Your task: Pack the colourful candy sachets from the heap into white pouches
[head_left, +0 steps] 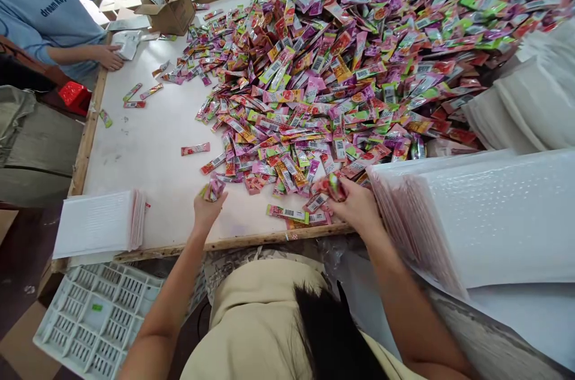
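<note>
A large heap of small stick-shaped candy packets in pink, purple, green and orange wrappers covers much of the white table. My left hand, at the near edge left of the heap, is closed on a few packets. At the heap's near right side, my right hand grips several packets between thumb and fingers. Just left of that hand, a green and pink packet lies by the wooden edge. A single pink packet rests apart on the white surface, beyond my left hand.
White padded mailers are stacked at the near left and in a bigger pile at right. An open cardboard box stands at the far left, near a co-worker's hand. A wooden rim borders the table; a white plastic crate sits below.
</note>
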`<action>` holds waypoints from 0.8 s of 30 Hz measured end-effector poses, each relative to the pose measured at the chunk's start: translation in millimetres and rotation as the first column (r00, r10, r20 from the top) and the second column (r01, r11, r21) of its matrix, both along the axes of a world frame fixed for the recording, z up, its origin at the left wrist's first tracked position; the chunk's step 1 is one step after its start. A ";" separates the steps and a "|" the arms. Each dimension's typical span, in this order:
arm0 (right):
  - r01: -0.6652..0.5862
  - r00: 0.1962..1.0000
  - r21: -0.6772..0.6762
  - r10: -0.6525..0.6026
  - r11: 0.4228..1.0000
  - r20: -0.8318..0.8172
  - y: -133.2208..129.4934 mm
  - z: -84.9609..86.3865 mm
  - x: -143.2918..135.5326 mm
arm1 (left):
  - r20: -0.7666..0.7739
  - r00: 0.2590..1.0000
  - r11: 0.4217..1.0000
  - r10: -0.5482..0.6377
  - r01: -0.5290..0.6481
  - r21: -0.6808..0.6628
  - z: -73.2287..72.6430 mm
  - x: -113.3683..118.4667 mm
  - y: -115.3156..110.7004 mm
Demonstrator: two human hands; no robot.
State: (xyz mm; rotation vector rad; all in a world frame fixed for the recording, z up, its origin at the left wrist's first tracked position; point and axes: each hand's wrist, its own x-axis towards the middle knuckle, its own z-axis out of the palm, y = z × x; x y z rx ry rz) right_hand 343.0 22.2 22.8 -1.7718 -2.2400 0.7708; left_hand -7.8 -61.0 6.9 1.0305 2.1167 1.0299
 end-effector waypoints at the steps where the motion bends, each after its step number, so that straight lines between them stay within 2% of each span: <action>1: -0.063 0.998 -0.009 0.063 0.998 -0.025 -6.8 -0.8 -11.0 | -0.175 0.977 0.992 -0.123 0.125 -0.002 -2.8 -4.0 6.8; 3: -0.217 0.976 -0.008 0.216 0.976 -0.013 -21.3 -5.4 -38.0 | -0.432 0.826 0.930 -0.362 0.354 -0.102 -7.1 -9.8 19.9; 4: -0.273 0.962 -0.008 0.273 0.962 0.019 -28.1 -8.9 -51.4 | -0.498 0.743 0.892 -0.447 0.410 -0.188 -8.5 -11.4 24.9; 6: -0.331 0.940 -0.018 0.331 0.944 0.083 -37.8 -16.6 -71.6 | -0.552 0.632 0.839 -0.544 0.417 -0.350 -10.1 -12.7 29.0; 9: -0.307 0.950 -0.047 0.310 0.950 0.050 -41.0 -23.1 -77.1 | -0.538 0.586 0.794 -0.605 0.399 -0.458 -11.2 -11.6 19.3; 11: -0.265 0.962 -0.059 0.259 0.962 -0.088 -38.0 -23.0 -67.9 | -0.499 0.625 0.796 -0.600 0.408 -0.446 -11.8 -10.2 6.4; 13: -0.213 0.946 -0.089 0.183 0.973 -0.267 -34.2 -21.9 -57.0 | -0.439 0.719 0.832 -0.538 0.373 -0.410 -11.8 -9.0 -6.5; 15: -0.155 0.896 -0.139 0.080 0.978 -0.436 -30.7 -22.0 -51.0 | -0.301 0.868 0.897 -0.395 0.294 -0.331 -9.8 -8.7 -15.3; 17: -0.116 0.826 -0.211 -0.023 0.971 -0.563 -26.3 -23.3 -53.7 | -0.038 0.984 0.971 -0.172 0.163 -0.178 -4.4 -10.7 -17.4; 18: -0.118 0.793 -0.242 -0.055 0.963 -0.607 -22.9 -23.6 -58.8 | 0.121 0.990 0.992 -0.069 0.081 -0.093 -0.4 -13.0 -15.4; 20: -0.168 0.759 -0.259 -0.043 0.951 -0.650 -12.5 -21.5 -76.6 | 0.341 0.938 0.996 0.062 -0.079 0.035 9.1 -20.2 -4.8; 22: -0.248 0.788 -0.198 0.078 0.948 -0.611 3.6 -14.8 -104.2 | 0.364 0.923 0.981 0.126 -0.170 0.091 17.4 -29.6 14.5; 24: -0.329 0.848 -0.085 0.255 0.940 -0.465 23.2 -5.2 -138.5 | 0.257 0.951 0.979 0.171 -0.194 0.066 21.0 -38.8 40.3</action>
